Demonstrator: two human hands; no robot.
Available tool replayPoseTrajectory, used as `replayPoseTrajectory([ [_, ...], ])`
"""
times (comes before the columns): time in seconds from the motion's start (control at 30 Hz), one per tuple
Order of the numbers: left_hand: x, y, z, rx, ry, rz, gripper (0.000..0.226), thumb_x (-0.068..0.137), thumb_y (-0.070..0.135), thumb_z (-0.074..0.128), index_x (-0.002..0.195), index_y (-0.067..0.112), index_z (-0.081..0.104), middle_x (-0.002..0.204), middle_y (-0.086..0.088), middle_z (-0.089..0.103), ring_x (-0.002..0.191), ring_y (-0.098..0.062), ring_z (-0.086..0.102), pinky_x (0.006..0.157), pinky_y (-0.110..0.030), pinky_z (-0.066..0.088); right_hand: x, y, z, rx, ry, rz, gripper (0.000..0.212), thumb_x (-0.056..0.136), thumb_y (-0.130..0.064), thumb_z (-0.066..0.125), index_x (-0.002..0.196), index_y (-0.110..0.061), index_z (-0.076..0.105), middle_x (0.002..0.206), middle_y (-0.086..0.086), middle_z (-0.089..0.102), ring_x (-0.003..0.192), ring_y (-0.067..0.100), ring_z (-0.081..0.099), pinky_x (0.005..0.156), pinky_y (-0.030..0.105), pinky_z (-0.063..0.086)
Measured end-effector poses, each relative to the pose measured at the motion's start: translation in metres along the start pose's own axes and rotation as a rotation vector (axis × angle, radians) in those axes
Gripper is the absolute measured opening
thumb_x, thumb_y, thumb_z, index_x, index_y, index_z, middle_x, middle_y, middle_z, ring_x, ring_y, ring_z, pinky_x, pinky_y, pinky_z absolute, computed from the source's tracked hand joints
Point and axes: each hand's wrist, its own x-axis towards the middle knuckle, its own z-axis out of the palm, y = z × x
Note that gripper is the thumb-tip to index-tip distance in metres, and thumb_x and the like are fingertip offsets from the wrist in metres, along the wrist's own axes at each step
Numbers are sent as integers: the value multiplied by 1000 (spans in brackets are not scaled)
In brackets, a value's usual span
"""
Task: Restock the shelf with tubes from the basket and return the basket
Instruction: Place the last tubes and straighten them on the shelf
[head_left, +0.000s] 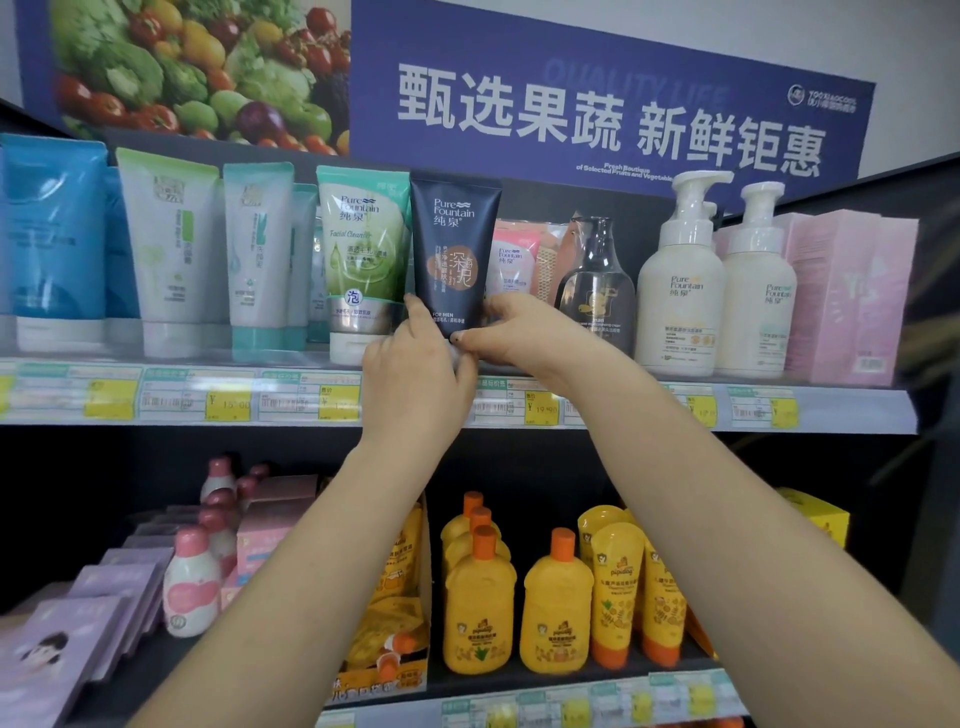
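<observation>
Navy plastic, the dark tube stood cap-down on the upper shelf, at centre frame, just beside the green tube on its left and in front of a pink packet. Both hands held it low: the left hand had fingers curled against its lower left edge, and the right hand pinched its lower right edge near the cap. The cap itself was hidden behind the hands. The basket was not in view. To seat it well, the tube probably needed pressing straight down until the cap sat flat, label square to the front, then a gentle release, one hand at a time, so it would not tip onto its neighbours.
</observation>
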Motion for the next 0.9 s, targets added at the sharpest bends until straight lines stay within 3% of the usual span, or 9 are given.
replayPoseTrajectory([
  [0.2,0,0,0,8,1,-1,69,94,33,40,144,-6,11,129,-16,50,113,-30,50,94,-37,34,-7,-6,-1,-15,-17,10,20,83,-15,66,101,-15,58,97,5,66,94,17,63,85,29,53],
  [0.33,-1,0,-1,1,2,0,70,94,32,41,144,-6,10,132,-16,48,115,-30,49,94,-37,34,-11,-9,-1,-31,-6,17,18,83,-14,65,98,-16,55,89,0,63,90,15,62,76,21,51],
  [0.4,-2,0,-2,5,-2,8,72,93,32,42,144,-6,9,134,-16,46,116,-30,48,94,-37,33,-11,-10,2,-48,15,21,22,81,-17,67,100,-14,56,92,2,64,92,16,62,82,27,52],
  [0.53,-4,0,-5,-9,-7,38,77,91,30,46,144,-7,5,139,-17,40,120,-31,45,97,-38,33,-18,-17,10,-139,52,17,51,75,-25,71,119,-9,53,110,7,64,102,22,60,94,41,48],
  [0.6,-5,-1,-7,-26,-12,68,80,90,29,48,144,-8,2,142,-18,37,121,-31,44,98,-39,33,-28,-22,13,-159,112,-7,52,78,-22,70,124,-9,48,119,8,60,108,22,57,95,34,46],
  [0.67,-6,-3,-9,-29,-26,108,82,89,28,51,144,-8,1,144,-19,34,122,-32,43,98,-40,33,-38,-24,14,-223,180,-56,53,82,-20,66,129,-9,42,128,7,54,116,21,52,86,21,39],
  [0.73,-12,-4,-15,-18,-42,138,84,88,27,53,144,-7,1,147,-20,28,128,-33,38,102,-41,31,-51,-25,17,-304,239,-121,53,85,-19,63,131,-9,40,130,6,52,119,20,49,80,16,33],
  [0.83,-25,-4,-27,18,-22,182,80,90,26,51,145,-3,2,153,-19,17,138,-31,24,112,-38,20,-68,-19,24,-369,303,-202,60,86,-18,61,139,-8,33,139,6,46,128,19,42,98,23,35],
  [0.9,-37,-5,-33,42,-4,228,74,90,24,48,147,1,6,154,-16,15,142,-27,18,115,-36,13,-82,-14,31,-405,310,-228,64,88,-17,57,144,-8,26,147,8,36,136,19,31,110,29,27],
])
